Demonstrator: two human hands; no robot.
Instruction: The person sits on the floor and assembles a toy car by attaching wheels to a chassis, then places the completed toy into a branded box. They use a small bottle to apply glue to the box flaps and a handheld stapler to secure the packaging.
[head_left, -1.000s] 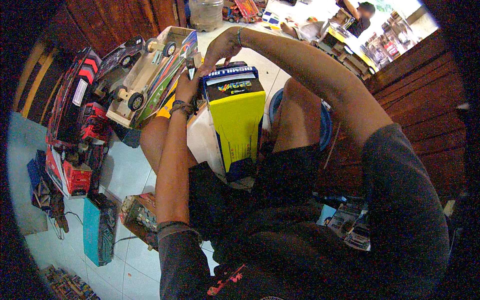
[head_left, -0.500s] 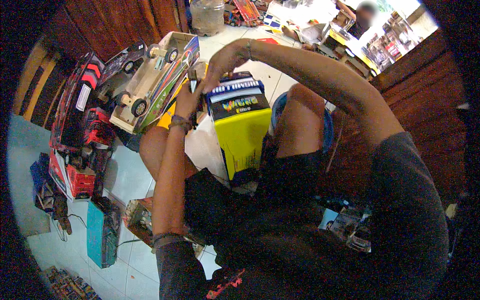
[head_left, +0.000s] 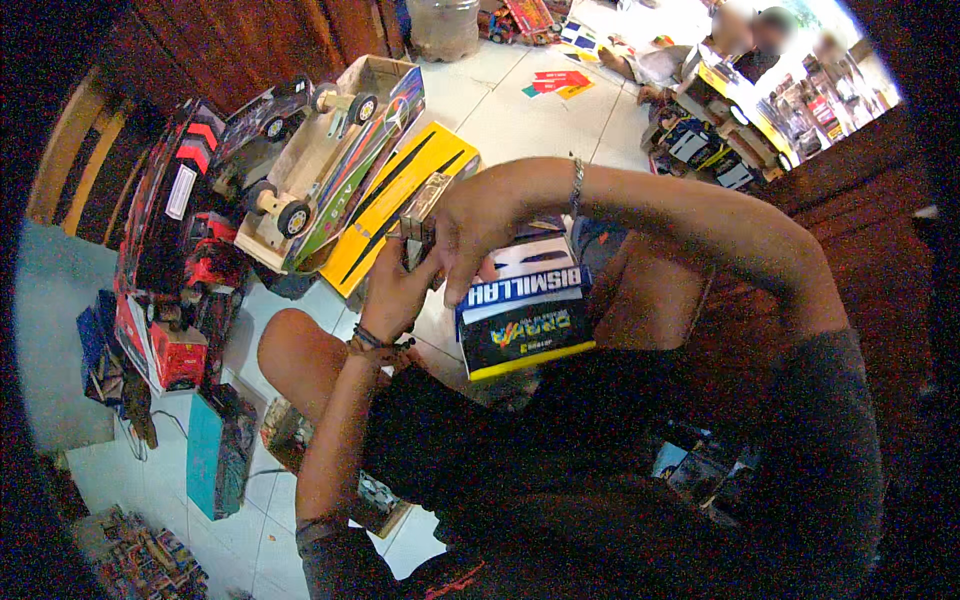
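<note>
A toy truck (head_left: 528, 325) with a black, blue and white lettered front and a yellow edge sits between my legs, tilted toward me. My left hand (head_left: 395, 290) is at its left side, fingers bent and closed against that edge. From above, my right hand (head_left: 490, 215) arches over the truck, fingers pointing down and pressed to the same left corner, close to the left fingertips. A small silvery-brown boxy part (head_left: 428, 200) shows just beyond the fingers. What lies right between the fingertips is hidden.
At left stand a wooden toy truck bed on its side (head_left: 340, 165), a yellow striped panel (head_left: 395, 215), a red and black toy truck (head_left: 165, 220) and a teal box (head_left: 215, 450). Coloured sticker pieces (head_left: 560, 83) lie on the tiles. Other people (head_left: 765, 45) are at the far right.
The toy truck has tipped, so its lettered front faces up and the yellow face is mostly out of sight. Both hands have come lower and nearer, still at its left side.
</note>
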